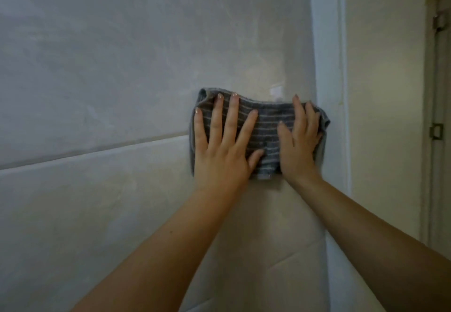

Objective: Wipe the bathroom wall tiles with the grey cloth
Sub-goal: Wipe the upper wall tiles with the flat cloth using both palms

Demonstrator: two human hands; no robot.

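Against the wall tiles (122,92), both hands, left hand (223,141) and right hand (299,144), are pressing flat-fingered on the grey cloth (267,128), its long axis lying horizontally beside the corner trim (328,43).

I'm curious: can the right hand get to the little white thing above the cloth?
Probably yes. The right hand lies flat on the grey cloth, and the white thing sits just above, nothing between.
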